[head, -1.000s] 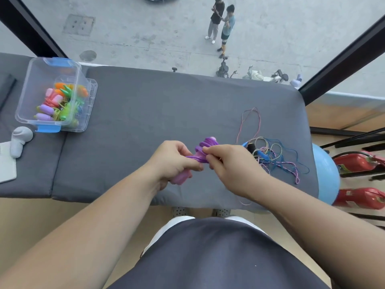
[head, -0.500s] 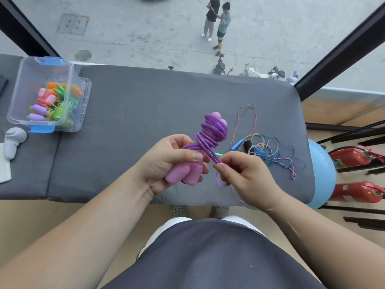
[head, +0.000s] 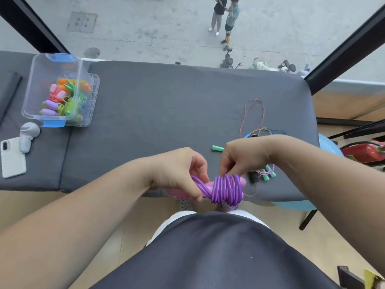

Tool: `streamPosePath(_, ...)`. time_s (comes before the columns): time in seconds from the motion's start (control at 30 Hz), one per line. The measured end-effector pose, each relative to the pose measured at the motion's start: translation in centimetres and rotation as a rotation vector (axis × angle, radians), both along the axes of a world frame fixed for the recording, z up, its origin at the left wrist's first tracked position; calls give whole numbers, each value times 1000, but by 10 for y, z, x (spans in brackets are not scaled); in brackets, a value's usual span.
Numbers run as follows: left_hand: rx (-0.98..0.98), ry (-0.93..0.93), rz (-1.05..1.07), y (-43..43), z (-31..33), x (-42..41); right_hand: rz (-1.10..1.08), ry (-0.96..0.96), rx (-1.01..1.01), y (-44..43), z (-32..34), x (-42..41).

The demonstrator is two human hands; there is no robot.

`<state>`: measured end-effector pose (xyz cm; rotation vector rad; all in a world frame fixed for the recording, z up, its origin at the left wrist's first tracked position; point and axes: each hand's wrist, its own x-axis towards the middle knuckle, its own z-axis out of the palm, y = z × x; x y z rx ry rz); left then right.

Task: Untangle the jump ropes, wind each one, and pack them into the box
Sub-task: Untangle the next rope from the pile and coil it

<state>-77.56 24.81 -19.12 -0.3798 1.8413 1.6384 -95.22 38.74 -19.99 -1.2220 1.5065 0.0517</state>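
Head view: purple jump rope (head: 226, 189) is coiled round its pink handles (head: 176, 193), held over the table (head: 145, 113) at its near edge. My left hand (head: 179, 170) grips the handles; my right hand (head: 243, 157) pinches the top coils. Risk: if either grip slackens, coils slide off the handle end and unwind into the tangle (head: 264, 175) just beside.

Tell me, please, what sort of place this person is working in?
Probably an upper-floor gym or activity room beside a large window: a grey padded bench, a blue exercise ball beside it, and a paved street with people standing far below the glass.
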Motion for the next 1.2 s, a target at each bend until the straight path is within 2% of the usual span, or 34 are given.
streamPosePath(0.1, -240, 8, -127, 7, -6, -4, 106, 111, 42, -23, -1, 7)
streamPosePath(0.23, -417, 2, -43, 16, -19, -10, 241, 462, -82, -42, 8, 27)
streamPosePath(0.3, -487, -1, 94, 14, -25, -14, 128, 601, -161, -45, 7, 37)
streamPosePath(0.37, -469, -38, 283, 10, -31, -15, -50, 635, -210, -42, 3, 44)
streamPosePath(0.5, -369, -78, 601, 5, -37, -17, -267, 579, -313, -19, 5, 62)
streamPosePath(0.57, -228, -87, 768, 2, -36, -16, -368, 544, -494, -1, 3, 69)
streamPosePath(0.63, -102, -78, 866, 1, -32, -15, -572, 459, -688, 16, 1, 68)
streamPosePath(0.73, 49, -67, 924, 5, -21, -15, -813, 268, -797, 33, 2, 64)
streamPosePath(0.87, 277, -10, 945, 1, -4, -15, -1074, -142, -731, 51, 10, 58)
streamPosePath(1.03, 393, 59, 742, 6, 16, -13, -1106, -327, -595, 65, 8, 45)
streamPosePath(1.13, 467, 98, 615, 13, 21, -8, -927, -369, -463, 63, 6, 35)
streamPosePath(1.2, 412, 85, 538, 16, 23, -4, -765, -329, -348, 61, 6, 23)
